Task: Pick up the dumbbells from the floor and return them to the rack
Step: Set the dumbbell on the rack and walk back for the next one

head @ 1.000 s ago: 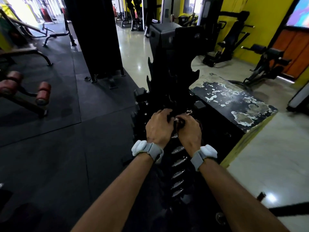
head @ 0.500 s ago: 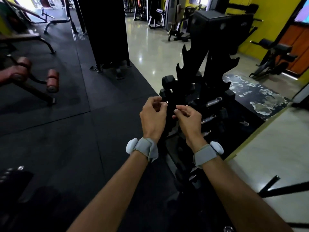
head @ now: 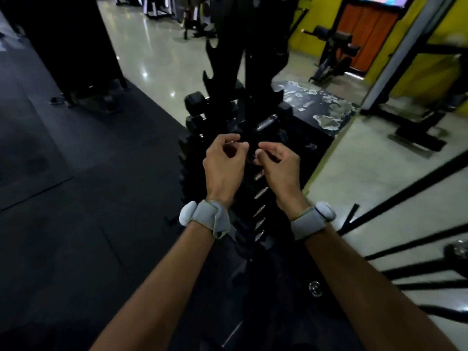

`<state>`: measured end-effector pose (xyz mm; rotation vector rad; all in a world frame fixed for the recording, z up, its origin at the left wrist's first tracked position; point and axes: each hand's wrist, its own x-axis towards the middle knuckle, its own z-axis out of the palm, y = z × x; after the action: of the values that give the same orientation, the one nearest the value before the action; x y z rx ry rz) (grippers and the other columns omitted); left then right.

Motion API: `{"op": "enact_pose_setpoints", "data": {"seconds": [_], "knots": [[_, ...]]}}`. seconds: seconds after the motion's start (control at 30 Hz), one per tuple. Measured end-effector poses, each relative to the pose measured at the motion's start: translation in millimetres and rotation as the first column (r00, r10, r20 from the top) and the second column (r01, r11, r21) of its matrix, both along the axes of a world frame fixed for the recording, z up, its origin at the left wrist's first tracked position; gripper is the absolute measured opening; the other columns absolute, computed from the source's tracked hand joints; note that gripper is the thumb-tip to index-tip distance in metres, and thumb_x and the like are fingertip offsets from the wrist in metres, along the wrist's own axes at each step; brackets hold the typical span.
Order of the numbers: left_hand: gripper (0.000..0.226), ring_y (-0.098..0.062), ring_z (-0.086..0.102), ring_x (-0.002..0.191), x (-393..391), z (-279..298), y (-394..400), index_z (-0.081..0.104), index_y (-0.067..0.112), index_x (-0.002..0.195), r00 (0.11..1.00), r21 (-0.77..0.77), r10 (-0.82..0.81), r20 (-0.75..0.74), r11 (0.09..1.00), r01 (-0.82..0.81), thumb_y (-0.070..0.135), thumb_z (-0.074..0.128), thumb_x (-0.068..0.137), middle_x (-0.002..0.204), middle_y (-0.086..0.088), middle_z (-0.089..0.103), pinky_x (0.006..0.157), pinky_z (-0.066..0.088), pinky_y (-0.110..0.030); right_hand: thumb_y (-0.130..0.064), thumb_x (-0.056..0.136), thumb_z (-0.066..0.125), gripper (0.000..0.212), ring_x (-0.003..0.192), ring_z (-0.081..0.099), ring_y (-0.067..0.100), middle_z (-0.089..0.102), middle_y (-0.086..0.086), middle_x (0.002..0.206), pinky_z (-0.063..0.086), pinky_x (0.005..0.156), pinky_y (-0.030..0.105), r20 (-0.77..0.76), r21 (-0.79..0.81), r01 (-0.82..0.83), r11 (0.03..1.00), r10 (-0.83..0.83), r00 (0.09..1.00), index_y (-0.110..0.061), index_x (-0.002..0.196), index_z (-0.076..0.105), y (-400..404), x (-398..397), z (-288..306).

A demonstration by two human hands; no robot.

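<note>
A tall black dumbbell rack [head: 255, 79] with notched sides stands in front of me. Several black dumbbells rest in it, their metal handles [head: 266, 121] showing one below the other. A black hex dumbbell head [head: 196, 101] sticks out on the rack's left side. My left hand [head: 224, 165] and my right hand [head: 277, 164] hover side by side just in front of the rack, fingers curled and apart, with nothing in them. Grey bands sit on both wrists.
Black rubber mats [head: 76, 198] cover the floor at left. A worn black platform [head: 316, 107] lies right of the rack. A bench [head: 334, 54] stands by the yellow wall, a dark machine [head: 76, 46] at back left, black frame bars [head: 405, 198] at right.
Both hands gripped something at the rack a second ago; they have since let go and drawn back a little, fingers loosened. My view has shifted to the right.
</note>
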<state>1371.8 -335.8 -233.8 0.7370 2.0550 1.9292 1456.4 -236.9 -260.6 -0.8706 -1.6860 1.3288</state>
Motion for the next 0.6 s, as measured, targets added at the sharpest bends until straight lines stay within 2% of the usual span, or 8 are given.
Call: {"op": "enact_pose_setpoints", "data": {"seconds": [0.17,0.27,0.43,0.53,0.6], "knots": [[0.017,-0.003,0.067,0.084,38,16,36,0.07,0.026,0.106,0.999,0.007,-0.049,-0.023,0.999,0.049,0.032,0.072,0.089,0.089,0.008,0.072,0.078,0.058,-0.026,-0.023,0.09,0.073,0.018,0.082,0.076,0.014,0.078,-0.002,0.094,0.059,0.077,0.033,-0.02,0.014,0.082,0.997,-0.081,0.996,-0.021,0.107,0.074,27,39,12],[0.016,-0.003,0.066,0.079,66,26,57,0.071,0.023,0.105,0.998,0.011,-0.045,-0.038,0.999,0.045,0.029,0.072,0.09,0.087,0.007,0.071,0.074,0.057,-0.025,-0.021,0.091,0.072,0.016,0.078,0.076,0.012,0.077,-0.001,0.095,0.056,0.071,0.028,-0.034,0.001,0.131,0.991,-0.13,0.991,-0.02,0.107,0.074,42,69,19],[0.014,-0.007,0.07,0.081,130,34,90,0.073,0.026,0.099,0.986,0.031,-0.167,-0.019,0.985,0.167,0.03,0.072,0.086,0.085,0.007,0.073,0.081,0.06,-0.036,-0.014,0.092,0.071,0.016,0.082,0.076,0.017,0.077,0.004,0.096,0.051,0.061,0.017,-0.06,-0.033,0.245,0.969,-0.246,0.967,-0.012,0.108,0.075,56,136,26],[0.012,-0.009,0.071,0.078,174,37,110,0.073,0.026,0.093,0.957,0.047,-0.289,-0.029,0.956,0.29,0.032,0.073,0.082,0.079,0.007,0.074,0.08,0.06,-0.039,-0.014,0.091,0.073,0.009,0.076,0.075,0.013,0.077,0.0,0.091,0.059,0.069,0.029,-0.088,0.015,0.355,0.935,-0.353,0.932,-0.017,0.099,0.075,61,188,36],[0.011,-0.012,0.072,0.078,185,34,116,0.073,0.029,0.088,0.936,0.038,-0.352,-0.012,0.935,0.352,0.035,0.073,0.079,0.079,0.005,0.074,0.079,0.06,-0.042,-0.015,0.09,0.074,0.008,0.071,0.074,0.008,0.076,-0.004,0.085,0.061,0.072,0.031,-0.071,0.029,0.391,0.92,-0.389,0.919,-0.02,0.096,0.074,61,203,38]]}}
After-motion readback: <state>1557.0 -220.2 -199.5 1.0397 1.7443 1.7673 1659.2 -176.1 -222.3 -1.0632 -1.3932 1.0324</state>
